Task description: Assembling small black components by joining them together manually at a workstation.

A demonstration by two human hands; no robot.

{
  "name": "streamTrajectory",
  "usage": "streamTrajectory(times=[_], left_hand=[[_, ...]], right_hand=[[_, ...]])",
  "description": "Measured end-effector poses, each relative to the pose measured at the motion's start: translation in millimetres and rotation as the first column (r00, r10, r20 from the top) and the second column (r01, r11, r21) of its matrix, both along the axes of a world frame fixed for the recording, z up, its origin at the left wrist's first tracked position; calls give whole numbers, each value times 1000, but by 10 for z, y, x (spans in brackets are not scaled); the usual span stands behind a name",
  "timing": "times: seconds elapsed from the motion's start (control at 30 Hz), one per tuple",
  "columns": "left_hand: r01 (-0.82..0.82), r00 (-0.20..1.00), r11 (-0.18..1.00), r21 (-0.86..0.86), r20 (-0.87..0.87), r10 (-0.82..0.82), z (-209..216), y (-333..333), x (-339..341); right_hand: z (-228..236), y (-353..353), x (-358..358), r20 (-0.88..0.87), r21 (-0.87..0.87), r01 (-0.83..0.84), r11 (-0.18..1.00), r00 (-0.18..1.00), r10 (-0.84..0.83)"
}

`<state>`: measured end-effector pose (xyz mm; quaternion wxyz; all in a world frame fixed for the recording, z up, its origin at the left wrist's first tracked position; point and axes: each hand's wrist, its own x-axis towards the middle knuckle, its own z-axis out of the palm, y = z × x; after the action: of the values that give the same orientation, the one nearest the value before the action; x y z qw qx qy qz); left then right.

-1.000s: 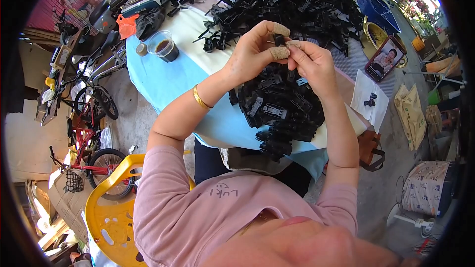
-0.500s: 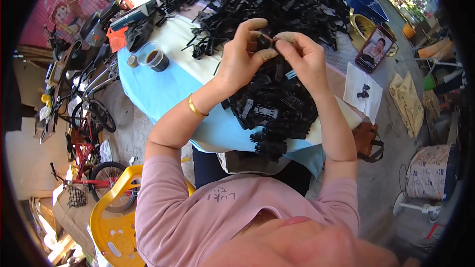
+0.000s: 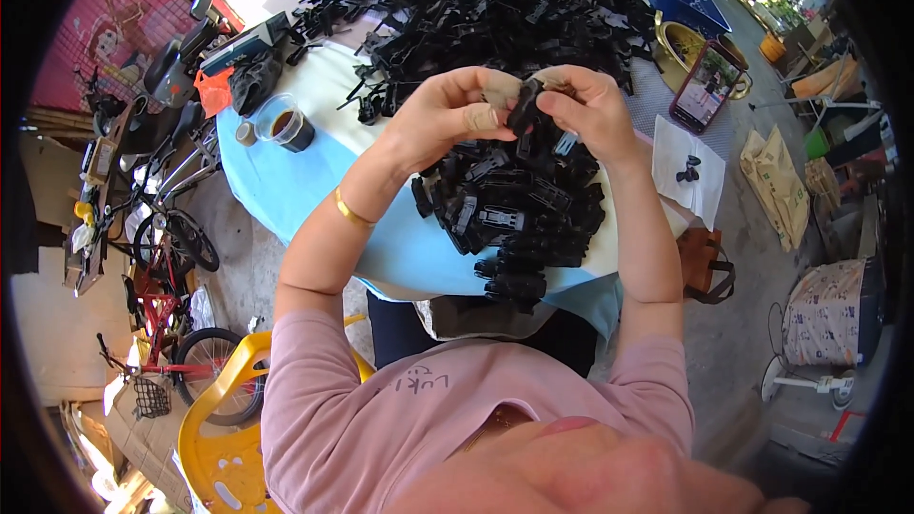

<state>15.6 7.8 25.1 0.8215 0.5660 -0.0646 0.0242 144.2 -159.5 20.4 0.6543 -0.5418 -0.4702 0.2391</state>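
Fingers [image 3: 482, 117] hold a black piece [image 3: 524, 111] between them

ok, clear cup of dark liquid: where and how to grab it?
Likely the round outer wall of the cup, from the person's side, keeping it level: dark liquid shows inside. A small round container stands close on the left; the heap of black parts lies off right.

A cloth-covered table [image 3: 271, 181]; on it, black parts [image 3: 486, 9]; a clear cup [image 3: 291, 129].
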Motion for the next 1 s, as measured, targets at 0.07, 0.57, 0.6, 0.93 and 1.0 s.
streamTrajectory(times=[0.07, 0.57, 0.6, 0.93, 1.0], left_hand=[[89, 996, 995, -47, -4, -89, -22, 15, 31], [-260, 959, 954, 148, 153, 238, -63, -74, 38], [-237, 964, 959, 158, 164, 211, -58, -87, 37], [-324, 946, 903, 281, 94, 310, -87, -13, 55], [-362, 932, 885, 294, 93, 350, -76, -29, 49]], right_hand=[[-6, 17, 1, 66, 19, -49, 999, 997, 48], [-1, 61, -180, 162, 12, 148, 989, 976, -148], [-12, 69, -176, 161, 12, 145, 989, 976, -145], [-56, 97, -233, 271, 28, 236, 971, 934, -234], [-55, 93, -235, 292, 21, 248, 968, 925, -243]])
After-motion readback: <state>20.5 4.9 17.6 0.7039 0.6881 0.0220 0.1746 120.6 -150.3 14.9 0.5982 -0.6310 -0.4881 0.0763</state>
